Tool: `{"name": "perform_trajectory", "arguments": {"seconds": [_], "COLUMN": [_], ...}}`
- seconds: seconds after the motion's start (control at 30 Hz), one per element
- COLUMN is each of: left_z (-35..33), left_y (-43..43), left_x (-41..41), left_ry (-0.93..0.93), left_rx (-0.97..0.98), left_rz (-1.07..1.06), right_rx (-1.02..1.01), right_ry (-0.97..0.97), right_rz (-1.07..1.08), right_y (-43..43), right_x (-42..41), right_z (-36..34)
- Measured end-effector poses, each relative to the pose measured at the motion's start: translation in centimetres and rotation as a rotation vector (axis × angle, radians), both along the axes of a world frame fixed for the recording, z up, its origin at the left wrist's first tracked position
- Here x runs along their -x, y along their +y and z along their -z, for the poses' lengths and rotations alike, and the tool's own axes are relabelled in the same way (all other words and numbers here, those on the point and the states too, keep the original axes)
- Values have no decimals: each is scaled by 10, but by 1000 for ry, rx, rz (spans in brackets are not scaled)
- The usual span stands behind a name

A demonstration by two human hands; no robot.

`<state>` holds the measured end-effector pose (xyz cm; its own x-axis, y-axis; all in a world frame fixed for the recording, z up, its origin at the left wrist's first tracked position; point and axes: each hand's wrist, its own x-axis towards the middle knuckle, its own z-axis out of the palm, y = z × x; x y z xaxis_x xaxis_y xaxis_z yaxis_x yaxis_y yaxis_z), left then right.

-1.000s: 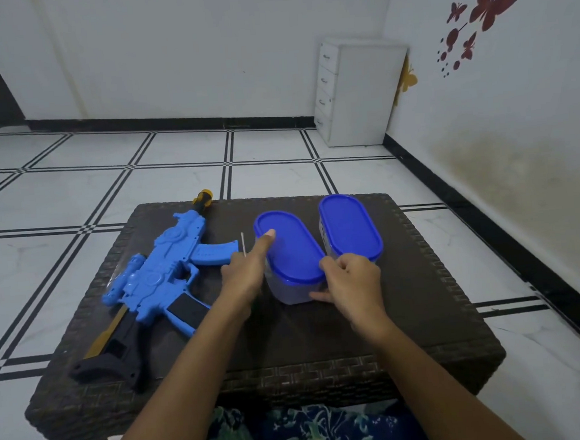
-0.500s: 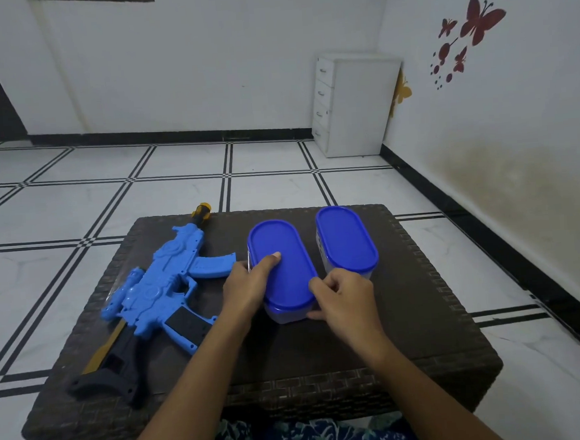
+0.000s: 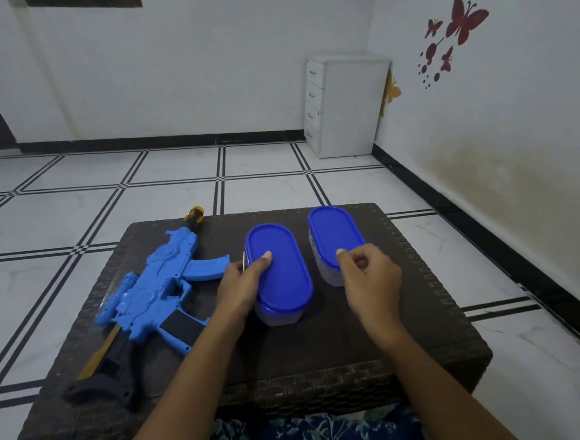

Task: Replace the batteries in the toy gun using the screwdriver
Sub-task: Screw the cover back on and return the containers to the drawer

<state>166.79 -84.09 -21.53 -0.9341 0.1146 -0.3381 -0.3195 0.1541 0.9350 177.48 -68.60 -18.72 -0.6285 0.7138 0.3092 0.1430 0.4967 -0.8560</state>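
A blue toy gun (image 3: 156,294) with a black stock and an orange muzzle lies on the left of the dark woven table (image 3: 325,351). Two clear tubs with blue oval lids stand side by side at the middle. My left hand (image 3: 240,287) grips the left tub (image 3: 280,272) from its left side, thumb on the lid. My right hand (image 3: 370,277) pinches the near rim of the right tub's lid (image 3: 334,232), fingers curled. A thin metal rod (image 3: 244,258), maybe the screwdriver's shaft, pokes out behind my left hand. What the tubs hold is hidden.
The low table stands on a white tiled floor with black lines. A white drawer unit (image 3: 340,106) sits in the far corner. The wall with butterfly stickers runs along the right. My patterned clothing (image 3: 310,435) shows at the table's near edge.
My right hand has left the near end of the left tub and moved right onto the right tub's lid. My left hand has stayed on the left tub.
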Motion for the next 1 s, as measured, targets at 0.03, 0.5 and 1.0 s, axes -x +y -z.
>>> {"name": "perform_trajectory", "arguments": {"seconds": [0.03,0.5,1.0], "left_z": [1,7,3], "left_y": [0,2,4], "left_x": [0,6,3], "left_ry": [1,-54,-5], "left_rx": [-8,-77,-103], "left_rz": [-2,-49,-95], "right_rx": [-5,296,501], "right_ry": [44,-138,-9], "right_rz": [47,-14,95], "right_y": [5,39,25], "right_x": [3,32,2], "right_z": [2,25,3]}}
